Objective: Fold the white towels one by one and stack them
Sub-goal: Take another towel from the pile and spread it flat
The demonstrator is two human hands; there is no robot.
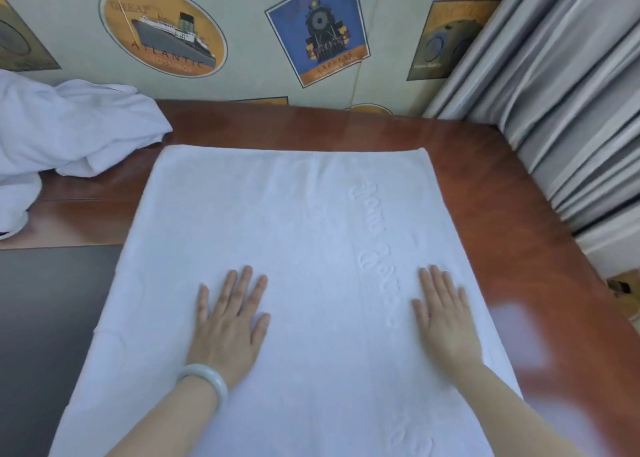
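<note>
A white towel (294, 221) with raised lettering lies spread flat on the reddish wooden table (485, 179), running from the middle of the table to the near edge of the view. My left hand (230, 321), with a pale bangle on the wrist, lies palm down on the towel left of centre, fingers apart. Flat on the towel's right part, beside the lettering, rests my right hand (443, 318), holding nothing. A crumpled heap of white towels (69, 127) sits at the table's far left.
Behind the table is a wall (242, 82) with ship and train pictures. Grey curtains (561, 110) hang along the right side. A dark surface (45, 318) adjoins the table at the left.
</note>
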